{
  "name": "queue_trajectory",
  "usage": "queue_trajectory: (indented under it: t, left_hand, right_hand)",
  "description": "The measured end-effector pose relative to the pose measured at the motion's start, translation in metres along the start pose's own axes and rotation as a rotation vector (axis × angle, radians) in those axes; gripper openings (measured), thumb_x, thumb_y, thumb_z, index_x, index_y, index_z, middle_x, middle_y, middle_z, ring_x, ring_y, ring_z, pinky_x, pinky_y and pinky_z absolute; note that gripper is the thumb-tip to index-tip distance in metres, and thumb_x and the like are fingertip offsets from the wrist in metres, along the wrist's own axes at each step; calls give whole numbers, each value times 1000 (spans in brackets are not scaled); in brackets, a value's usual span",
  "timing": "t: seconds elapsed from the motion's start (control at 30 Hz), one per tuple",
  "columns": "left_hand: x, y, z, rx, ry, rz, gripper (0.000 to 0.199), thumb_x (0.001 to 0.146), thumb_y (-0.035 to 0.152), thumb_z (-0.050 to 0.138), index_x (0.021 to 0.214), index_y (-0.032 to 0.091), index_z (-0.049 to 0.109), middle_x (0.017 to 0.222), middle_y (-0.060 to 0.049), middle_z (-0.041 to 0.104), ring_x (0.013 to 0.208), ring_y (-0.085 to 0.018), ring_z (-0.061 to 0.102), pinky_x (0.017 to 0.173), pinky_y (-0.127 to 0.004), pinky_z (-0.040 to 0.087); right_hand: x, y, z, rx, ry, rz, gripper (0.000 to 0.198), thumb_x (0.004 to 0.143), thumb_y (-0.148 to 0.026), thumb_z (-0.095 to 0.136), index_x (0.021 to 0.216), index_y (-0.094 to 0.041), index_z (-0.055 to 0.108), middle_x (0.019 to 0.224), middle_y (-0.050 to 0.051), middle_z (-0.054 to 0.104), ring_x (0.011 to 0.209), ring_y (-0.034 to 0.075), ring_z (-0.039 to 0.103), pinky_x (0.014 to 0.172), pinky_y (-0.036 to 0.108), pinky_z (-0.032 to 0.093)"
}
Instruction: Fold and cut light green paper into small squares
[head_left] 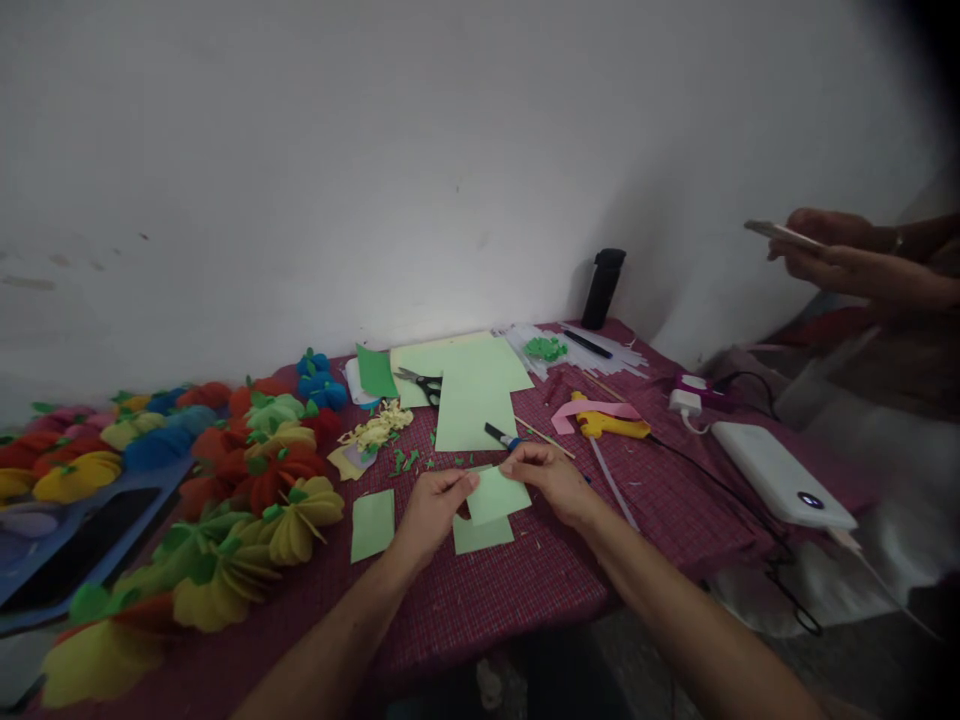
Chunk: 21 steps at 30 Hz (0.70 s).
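Note:
A small light green paper piece (498, 497) is held up between my two hands, over the middle of the table. My left hand (435, 502) pinches its left edge with thumb and finger. At the upper right corner, my right hand (549, 478) grips it the same way. Below it, another green paper piece (484, 537) lies flat on the cloth. To the left rests a separate green paper rectangle (373, 525). Just beyond my right hand is a marker (501, 436). Large light green sheets (474, 405) and black-handled scissors (420, 382) lie farther back.
Colourful paper pumpkins (225, 570) crowd the left side, near a dark phone (82, 545). Yellow paper scraps (377, 428) lie behind. At right are a yellow glue gun (611, 424), a white power bank (784, 473) and a black bottle (603, 290). Another person's hands (847, 250) hold a phone.

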<state>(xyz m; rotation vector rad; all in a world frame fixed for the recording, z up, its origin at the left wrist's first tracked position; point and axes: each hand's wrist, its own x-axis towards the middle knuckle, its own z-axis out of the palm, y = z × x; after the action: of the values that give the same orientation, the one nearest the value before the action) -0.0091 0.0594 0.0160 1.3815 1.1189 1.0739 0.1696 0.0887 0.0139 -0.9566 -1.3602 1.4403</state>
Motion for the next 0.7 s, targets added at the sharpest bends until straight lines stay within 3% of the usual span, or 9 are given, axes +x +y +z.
queue_trajectory:
  t: [0.2, 0.27, 0.43, 0.7]
  left_hand:
    - [-2, 5, -7, -159, 144, -106, 27, 73, 36, 55, 77, 11, 64, 67, -7, 63, 58, -16, 58, 48, -21, 39]
    - [-3, 4, -4, -182, 136, -126, 31, 73, 40, 55, 82, 11, 63, 69, -7, 63, 59, -16, 58, 48, -22, 41]
    - [-3, 3, 5, -76, -7, -118, 33, 70, 43, 59, 65, 10, 62, 56, -4, 60, 51, -14, 56, 44, -21, 39]
    - [-3, 3, -1, -156, 72, -125, 33, 71, 41, 59, 72, 8, 63, 56, -5, 61, 47, -13, 56, 42, -20, 34]
  right_hand:
    - [3, 2, -5, 191, 58, 57, 16, 61, -28, 68, 58, -16, 56, 54, -4, 51, 49, 9, 43, 50, 22, 32]
    - [3, 3, -3, 202, 50, 80, 19, 61, -30, 68, 58, -16, 55, 53, -5, 50, 49, 9, 43, 50, 22, 32]
    - [0, 1, 2, 171, 6, 103, 23, 62, -33, 67, 58, -15, 53, 53, -5, 48, 47, 7, 41, 46, 21, 30]
    - [-3, 0, 0, 50, -139, 184, 28, 65, -38, 63, 55, -14, 53, 52, -2, 54, 43, 6, 41, 44, 20, 30]
